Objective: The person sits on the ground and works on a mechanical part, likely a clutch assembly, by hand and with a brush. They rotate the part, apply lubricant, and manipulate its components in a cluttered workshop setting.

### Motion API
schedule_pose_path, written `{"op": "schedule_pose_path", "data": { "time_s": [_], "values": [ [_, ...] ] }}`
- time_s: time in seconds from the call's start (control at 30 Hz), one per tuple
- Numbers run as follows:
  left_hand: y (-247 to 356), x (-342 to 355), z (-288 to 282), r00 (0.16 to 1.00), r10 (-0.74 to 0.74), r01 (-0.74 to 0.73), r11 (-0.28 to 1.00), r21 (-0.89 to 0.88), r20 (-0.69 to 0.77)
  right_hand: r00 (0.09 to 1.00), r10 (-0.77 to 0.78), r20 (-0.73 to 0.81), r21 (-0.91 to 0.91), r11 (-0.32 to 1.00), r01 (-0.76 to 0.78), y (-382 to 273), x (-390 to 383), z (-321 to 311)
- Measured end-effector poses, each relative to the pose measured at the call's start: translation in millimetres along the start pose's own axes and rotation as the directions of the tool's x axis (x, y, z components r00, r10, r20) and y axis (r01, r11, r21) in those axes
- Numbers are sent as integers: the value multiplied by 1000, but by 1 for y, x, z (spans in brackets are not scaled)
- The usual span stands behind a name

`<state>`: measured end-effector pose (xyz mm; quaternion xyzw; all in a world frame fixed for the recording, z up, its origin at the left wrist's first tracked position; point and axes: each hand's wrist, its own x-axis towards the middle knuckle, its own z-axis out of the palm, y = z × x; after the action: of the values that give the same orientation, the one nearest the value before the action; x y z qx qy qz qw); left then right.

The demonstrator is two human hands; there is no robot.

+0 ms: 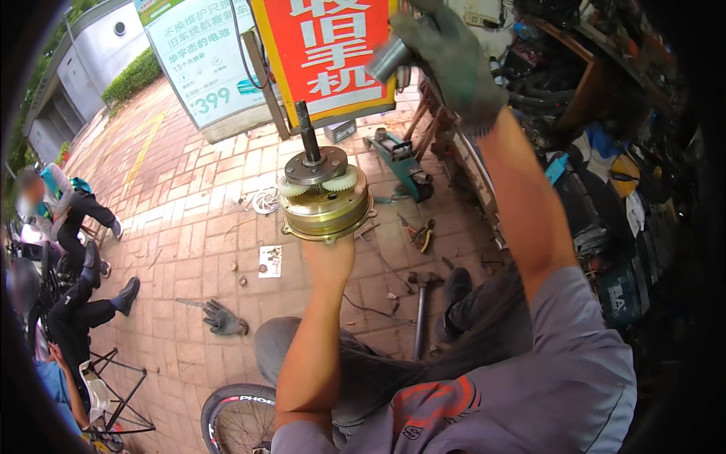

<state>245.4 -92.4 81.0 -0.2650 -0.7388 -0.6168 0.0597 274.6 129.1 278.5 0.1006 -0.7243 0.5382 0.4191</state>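
Note:
A brass-coloured geared hub motor core (327, 212) is held up in front of me, tilted slightly. Its dark steel plate (321, 168) sits over white toothed gears (340, 183), and a shaft (307, 130) points upward from it. My bare left hand (330, 253) supports the core from below; the fingers are hidden behind it. Higher and to the right, my right hand (456, 68) wears a grey-green glove. It is closed around a short shiny metal cylinder (390, 59), held apart from the shaft.
On the brick paving lie a hammer (421, 310), pliers (418, 232), a dark glove (224, 318) and a small white card (270, 262). A green tool (401, 163) stands ahead. Seated people (72, 208) are at left, a bicycle wheel (240, 416) below, crowded clutter (605, 212) at right.

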Motion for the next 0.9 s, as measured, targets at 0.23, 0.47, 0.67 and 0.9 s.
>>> {"op": "schedule_pose_path", "data": {
  "time_s": [0.23, 0.47, 0.67, 0.9],
  "values": [
    [5, -5, 4, 995, 100, -102, 989, -109, -23, 993, -1, 114, -77, 997, 10, -62, 39, 55],
    [4, -7, -3, 980, 196, -196, 980, -38, 9, 920, 92, 380, -446, 890, 95, -37, -9, 87],
    [7, -4, -3, 984, 178, -178, 983, -51, -14, 952, 108, 288, -250, 968, -35, -26, -29, 88],
    [15, -6, -2, 990, 133, -129, 989, -66, 52, 962, -18, 273, -163, 984, 65, -2, -16, 72]
  ]
}}
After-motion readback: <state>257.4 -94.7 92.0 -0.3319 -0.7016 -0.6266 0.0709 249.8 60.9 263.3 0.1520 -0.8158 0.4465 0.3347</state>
